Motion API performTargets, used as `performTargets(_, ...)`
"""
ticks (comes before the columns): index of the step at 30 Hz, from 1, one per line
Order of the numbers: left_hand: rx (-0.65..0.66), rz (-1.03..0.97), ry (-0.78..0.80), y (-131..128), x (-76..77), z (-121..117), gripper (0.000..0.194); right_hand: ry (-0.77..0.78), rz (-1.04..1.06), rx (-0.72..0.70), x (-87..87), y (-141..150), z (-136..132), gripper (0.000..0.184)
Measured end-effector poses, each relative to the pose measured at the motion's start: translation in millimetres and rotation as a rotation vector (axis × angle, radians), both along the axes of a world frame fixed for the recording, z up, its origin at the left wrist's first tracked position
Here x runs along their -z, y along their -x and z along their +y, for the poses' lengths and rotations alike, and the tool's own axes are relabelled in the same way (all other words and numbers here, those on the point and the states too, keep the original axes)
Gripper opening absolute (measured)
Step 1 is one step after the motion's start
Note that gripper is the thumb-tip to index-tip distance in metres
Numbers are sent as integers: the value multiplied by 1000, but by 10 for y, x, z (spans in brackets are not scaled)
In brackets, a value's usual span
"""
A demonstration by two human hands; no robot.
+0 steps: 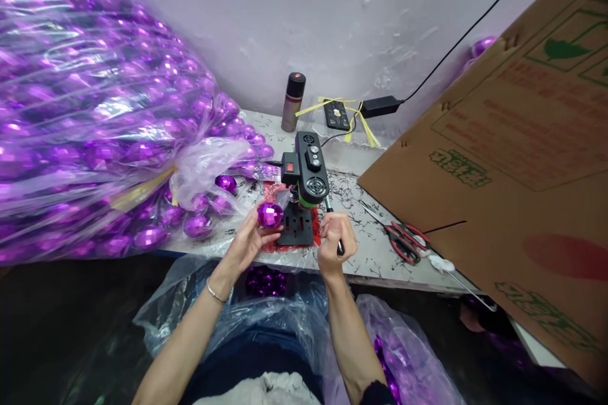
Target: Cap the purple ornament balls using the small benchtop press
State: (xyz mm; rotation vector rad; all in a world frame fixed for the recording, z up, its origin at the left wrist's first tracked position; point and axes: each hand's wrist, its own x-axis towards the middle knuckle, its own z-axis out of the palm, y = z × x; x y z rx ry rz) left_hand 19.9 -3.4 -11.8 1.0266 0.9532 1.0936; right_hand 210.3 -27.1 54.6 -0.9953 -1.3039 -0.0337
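Observation:
A shiny purple faceted ball (270,215) rests in the fingers of my left hand (247,237), just left of a small black bench drill press (311,168). My right hand (338,239) is closed around the press's lever handle (341,248), whose black tip shows below the fist. Between my hands lies the machine's slotted black base plate (295,228), on a patch of red material (272,192). The ball sits close to the plate's left edge, beneath the machine's head. Whether it touches the machine I cannot tell.
Large clear bags of purple balls (104,95) fill the left side. A cardboard box (484,171) leans at the right, near red-handled scissors (403,242). A spray can (293,101) and black adapter (380,105) stand behind. Dark scraps litter the table (370,259). More balls (266,281) lie in plastic at my lap.

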Motion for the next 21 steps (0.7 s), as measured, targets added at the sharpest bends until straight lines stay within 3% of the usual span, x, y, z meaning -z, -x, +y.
performTargets(4, -135, 248, -115, -295, 213, 22, 65, -8, -21, -17, -6, -12, -7, 38)
performTargets(8, -197, 565, -330, -432, 304, 62, 61, -9, -44, -48, -32, -31, -16, 35)
performTargets(13, -175, 764, -541, -441, 251, 146, 48, -3, -74, -37, -44, -40, -28, 34)
performTargets(21, -129, 887, -641, -422, 185, 216, 48, -23, -54, -65, -7, -37, -28, 34)
